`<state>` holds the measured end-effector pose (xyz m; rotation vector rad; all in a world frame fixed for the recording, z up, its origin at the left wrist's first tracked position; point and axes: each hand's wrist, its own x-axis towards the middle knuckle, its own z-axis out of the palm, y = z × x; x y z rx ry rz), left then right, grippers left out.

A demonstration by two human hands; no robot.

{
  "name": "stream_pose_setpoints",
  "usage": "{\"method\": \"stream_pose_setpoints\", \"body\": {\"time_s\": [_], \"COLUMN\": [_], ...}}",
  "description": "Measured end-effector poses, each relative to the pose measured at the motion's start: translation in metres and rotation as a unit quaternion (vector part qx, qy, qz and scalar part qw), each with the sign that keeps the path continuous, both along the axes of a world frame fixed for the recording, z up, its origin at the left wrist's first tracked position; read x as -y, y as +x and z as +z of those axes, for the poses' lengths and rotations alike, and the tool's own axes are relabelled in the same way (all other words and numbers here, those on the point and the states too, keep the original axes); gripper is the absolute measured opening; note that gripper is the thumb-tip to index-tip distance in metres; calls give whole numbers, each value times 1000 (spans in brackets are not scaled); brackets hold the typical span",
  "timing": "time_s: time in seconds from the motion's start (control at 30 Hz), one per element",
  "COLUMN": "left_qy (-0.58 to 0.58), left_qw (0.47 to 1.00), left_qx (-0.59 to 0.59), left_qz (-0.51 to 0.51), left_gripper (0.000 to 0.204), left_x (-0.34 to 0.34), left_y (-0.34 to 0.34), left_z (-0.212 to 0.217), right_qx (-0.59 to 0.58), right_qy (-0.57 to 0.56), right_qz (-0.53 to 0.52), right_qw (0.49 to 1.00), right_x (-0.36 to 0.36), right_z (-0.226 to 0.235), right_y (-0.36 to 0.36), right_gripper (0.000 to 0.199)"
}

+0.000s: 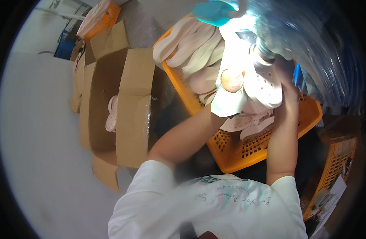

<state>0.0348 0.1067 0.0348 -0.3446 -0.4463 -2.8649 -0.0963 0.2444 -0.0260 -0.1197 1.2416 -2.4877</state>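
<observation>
A pale pink clog (266, 87) with holes in its upper is held up under a bright light, above an orange basket. My right hand (286, 75) grips it along its right side, the fingers partly hidden behind it. My left hand (232, 81), in a white glove with skin showing on its back, reaches up close along the clog's left side. Glare washes out its fingers, so their pose is lost. Below both hands, the orange basket (227, 159) holds several more pale pink clogs (246, 121) and long, pale shoe pieces (195, 44).
An open cardboard box (135, 111) stands at the left with a pink clog (112, 115) inside. Overhead at the right hang a metal fitting (263, 51) and clear plastic sheeting (322, 51). Another orange basket (336, 167) with a tape roll (321, 198) is at the right edge.
</observation>
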Motion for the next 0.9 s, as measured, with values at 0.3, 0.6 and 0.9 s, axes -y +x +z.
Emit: {"method": "stream_pose_setpoints", "body": {"time_s": [0.3, 0.6, 0.9], "left_qy": [82, -314, -96], "left_qw": [992, 928, 994], "left_qx": [89, 30, 42], "left_qz": [18, 200, 44], "left_gripper": [38, 22, 22], "left_x": [9, 0, -8], "left_y": [-14, -5, -12], "left_z": [12, -12, -22], "right_qx": [3, -57, -31], "right_qy": [-54, 171, 191], "right_qz": [-48, -254, -70], "right_qw": [997, 950, 979], "right_x": [9, -124, -100], "right_z": [9, -3, 43], "right_y": [-26, 50, 239], "right_gripper": [44, 55, 81]}}
